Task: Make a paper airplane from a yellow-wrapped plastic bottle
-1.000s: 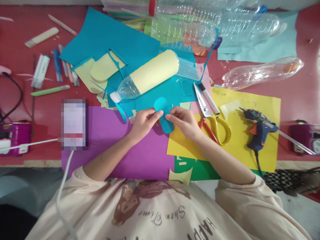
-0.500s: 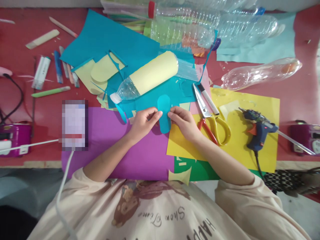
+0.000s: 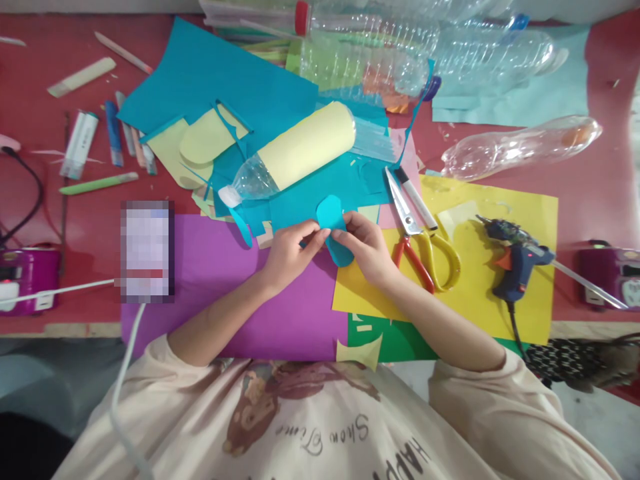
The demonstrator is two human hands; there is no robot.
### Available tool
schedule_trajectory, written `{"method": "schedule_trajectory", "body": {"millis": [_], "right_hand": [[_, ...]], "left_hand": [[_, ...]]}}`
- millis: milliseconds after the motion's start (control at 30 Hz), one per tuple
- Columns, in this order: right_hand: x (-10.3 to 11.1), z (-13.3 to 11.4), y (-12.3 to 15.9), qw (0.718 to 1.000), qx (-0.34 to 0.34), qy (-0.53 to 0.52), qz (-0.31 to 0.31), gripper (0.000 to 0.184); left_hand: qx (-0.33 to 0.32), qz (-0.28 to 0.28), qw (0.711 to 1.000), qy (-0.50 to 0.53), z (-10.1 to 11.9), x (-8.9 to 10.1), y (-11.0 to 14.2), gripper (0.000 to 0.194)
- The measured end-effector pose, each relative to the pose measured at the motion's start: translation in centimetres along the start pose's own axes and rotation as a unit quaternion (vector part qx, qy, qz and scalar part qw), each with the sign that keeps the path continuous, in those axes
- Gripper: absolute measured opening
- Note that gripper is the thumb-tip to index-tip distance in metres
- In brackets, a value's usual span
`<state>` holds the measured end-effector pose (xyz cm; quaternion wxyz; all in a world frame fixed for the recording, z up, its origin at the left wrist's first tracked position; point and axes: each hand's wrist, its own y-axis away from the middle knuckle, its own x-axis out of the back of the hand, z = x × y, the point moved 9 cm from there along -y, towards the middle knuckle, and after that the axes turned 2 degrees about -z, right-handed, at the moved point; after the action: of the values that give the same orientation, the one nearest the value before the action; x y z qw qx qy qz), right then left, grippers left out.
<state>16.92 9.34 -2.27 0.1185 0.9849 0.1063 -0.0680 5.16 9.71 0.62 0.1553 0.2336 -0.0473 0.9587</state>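
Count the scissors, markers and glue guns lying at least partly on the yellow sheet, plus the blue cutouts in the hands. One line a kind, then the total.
Scissors: 1 pair
Marker: 1
Glue gun: 1
Blue cutout, held by the left hand and right hand: 1
Total: 4

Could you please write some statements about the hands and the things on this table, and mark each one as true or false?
1. The left hand and the right hand both hold a blue paper piece. True.
2. The glue gun lies on the purple sheet. False: the glue gun lies on the yellow sheet.
3. Pale yellow paper covers part of a bottle with a white cap. True.
4. The scissors have two red handles. False: the scissors have one red handle and one yellow handle.
5. A marker lies beside the scissors. True.
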Motion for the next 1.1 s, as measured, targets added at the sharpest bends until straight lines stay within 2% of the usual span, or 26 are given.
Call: {"method": "schedule_trajectory", "body": {"millis": [100, 300, 433, 600, 733, 967, 1100], "right_hand": [[0.2, 0.0, 0.0, 1.000, 0.002, 0.014, 0.007, 0.028], [1.2, -0.5, 0.0, 0.996, 0.025, 0.059, 0.058, 0.023], [0.5, -1.3, 0.2, 0.995, 0.065, 0.062, 0.037, 0.028], [-0.2, -0.5, 0.4, 0.998, 0.052, 0.038, 0.022, 0.038], [-0.3, -0.3, 0.6, 0.997, 0.054, 0.036, 0.032, 0.042], [-0.1, -1.3, 0.9, 0.995, 0.091, 0.015, 0.046, 0.030], [0.0, -1.0, 0.7, 0.997, 0.071, 0.011, 0.039, 0.027]], "left_hand": [[-0.013, 0.007, 1.000, -0.006, 0.3, 0.1, 0.1, 0.052], [-0.008, 0.023, 0.999, 0.028, 0.6, 0.6, -0.1, 0.048], [0.006, 0.022, 0.998, 0.062, 0.3, 0.7, -0.3, 0.041], [0.046, 0.013, 0.987, 0.154, -1.1, -0.2, -0.5, 0.027], [0.063, 0.013, 0.982, 0.177, -1.6, -0.4, -0.6, 0.024], [0.079, 0.012, 0.977, 0.200, -1.3, 0.1, -0.6, 0.021], [0.067, 0.015, 0.983, 0.172, -1.2, 0.5, -0.7, 0.020]]}}
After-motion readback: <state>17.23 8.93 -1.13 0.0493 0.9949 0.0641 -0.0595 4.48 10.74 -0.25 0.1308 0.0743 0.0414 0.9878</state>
